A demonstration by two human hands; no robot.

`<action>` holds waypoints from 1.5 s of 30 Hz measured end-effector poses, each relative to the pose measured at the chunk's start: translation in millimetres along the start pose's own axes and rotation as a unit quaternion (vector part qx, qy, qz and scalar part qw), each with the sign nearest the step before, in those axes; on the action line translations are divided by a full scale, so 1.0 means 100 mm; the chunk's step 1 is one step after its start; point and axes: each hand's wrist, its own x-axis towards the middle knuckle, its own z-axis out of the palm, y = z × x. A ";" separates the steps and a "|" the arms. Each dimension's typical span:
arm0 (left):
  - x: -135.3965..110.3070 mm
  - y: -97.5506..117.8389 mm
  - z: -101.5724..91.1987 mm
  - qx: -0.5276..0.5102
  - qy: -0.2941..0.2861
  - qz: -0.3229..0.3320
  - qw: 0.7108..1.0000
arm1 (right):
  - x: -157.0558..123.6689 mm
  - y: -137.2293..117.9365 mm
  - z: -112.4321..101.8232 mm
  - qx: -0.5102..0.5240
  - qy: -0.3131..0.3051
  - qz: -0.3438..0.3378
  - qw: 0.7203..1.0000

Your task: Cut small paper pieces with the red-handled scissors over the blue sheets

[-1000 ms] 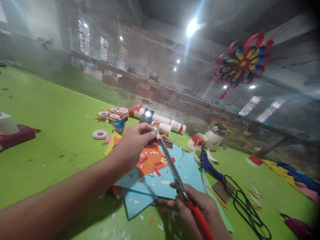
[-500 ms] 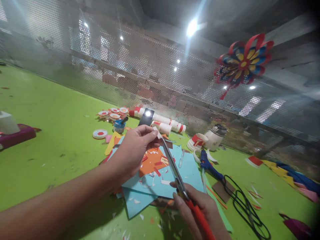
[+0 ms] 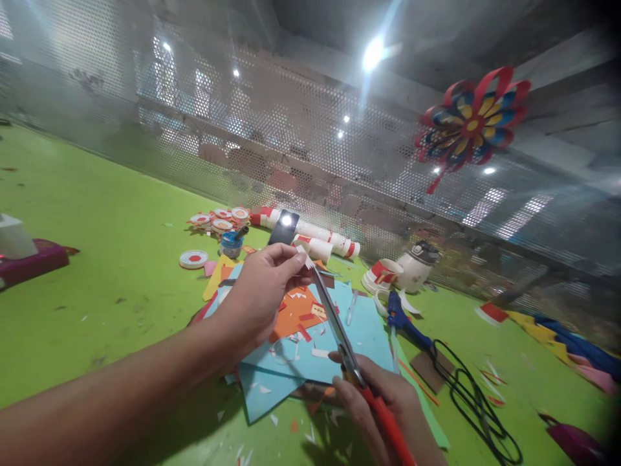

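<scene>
Pinched between the thumb and fingers of my left hand [image 3: 269,285] is a small white paper piece [image 3: 305,257] with a jagged edge. My right hand [image 3: 383,401] grips red-handled scissors [image 3: 339,330], whose blade tips meet the paper's lower right edge. The blades look nearly closed. Beneath both hands lie light blue paper sheets [image 3: 272,362] and an orange sheet [image 3: 295,310], strewn with small red and white scraps. A blue glue gun [image 3: 398,312] rests to the right of the sheets.
Behind my left hand are a blue-lidded jar [image 3: 231,244], round paper pieces [image 3: 222,223] and a red-and-white tube [image 3: 315,233]. White paper cups [image 3: 383,275] stand at the back right. A black cord [image 3: 473,401] coils on the green table [image 3: 121,310], before a perforated screen [image 3: 291,149].
Both hands keep nearly the same pose, with the scissor tips still at the white paper. The left hand has shifted very slightly right.
</scene>
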 end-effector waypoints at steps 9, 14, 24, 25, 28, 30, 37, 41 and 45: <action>0.00 -0.02 0.01 -0.003 0.001 0.009 1.000 | 0.00 -0.01 0.00 -0.011 0.006 -0.005 1.000; 0.00 -0.02 0.01 -0.001 0.003 0.011 1.000 | -0.01 -0.01 0.03 0.012 0.012 0.005 1.000; 0.00 -0.04 0.01 0.008 0.005 0.030 0.999 | 0.01 -0.02 0.02 -0.003 0.010 0.011 1.000; 0.00 -0.04 0.01 0.008 0.006 0.031 0.999 | 0.01 -0.01 0.02 -0.008 0.008 0.011 1.000; 0.00 -0.03 0.01 0.010 0.008 0.028 1.000 | 0.00 0.00 0.02 -0.017 0.000 0.011 1.000; -0.01 -0.03 0.02 0.012 0.009 0.028 0.999 | 0.00 0.01 0.02 -0.021 -0.007 0.010 1.000; 0.00 -0.04 0.01 0.013 0.009 0.030 0.999 | 0.00 0.03 0.03 -0.041 0.004 0.013 0.999; 0.00 -0.04 0.01 0.012 0.011 0.028 0.999 | 0.00 0.01 0.03 -0.039 0.004 0.011 0.999; -0.01 -0.03 0.02 0.010 0.013 0.025 1.000 | 0.00 -0.02 0.02 -0.032 0.010 0.014 0.999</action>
